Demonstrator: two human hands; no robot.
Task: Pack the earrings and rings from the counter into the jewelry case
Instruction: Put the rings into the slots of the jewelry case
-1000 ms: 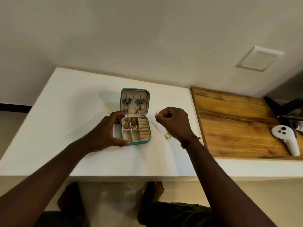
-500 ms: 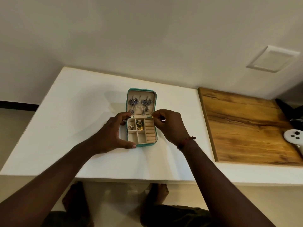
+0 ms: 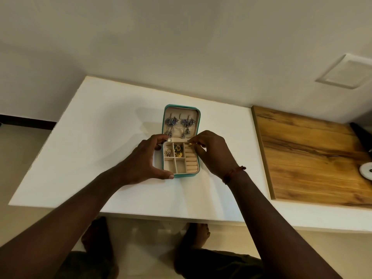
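The right hand (image 3: pixel 213 152), at the centre of the frame, is pinching a small gold ring (image 3: pixel 190 144) between thumb and fingertips, the fingers curled in tight around it, right over the top end of the ring rolls (image 3: pixel 191 159) in the jewelry case (image 3: pixel 181 140). The left hand (image 3: pixel 147 160) is cupping the case's left side in an open curve, with the thumb resting at the near left corner and the fingers reaching round to the hinge area; it is bracing the case rather than closing on it.

The case is lying open on the white bench (image 3: pixel 100 141), its long axis running from the lower part of the frame toward the upper part, with the lid (image 3: pixel 181 121) pointing away toward the wall and laid back. It is teal outside and beige inside. Two silver drop earrings (image 3: pixel 180 125) with bluish stones are hanging side by side in the lid. The base is showing four small square compartments on the left (the upper two holding gold pieces (image 3: pixel 178 151), the lower two showing only lining) and a column of padded rolls on the right.

A wooden board (image 3: pixel 312 158) is sitting at the right of the frame, just beside the white surface. A red thread bracelet (image 3: pixel 233 174) is circling the right wrist.
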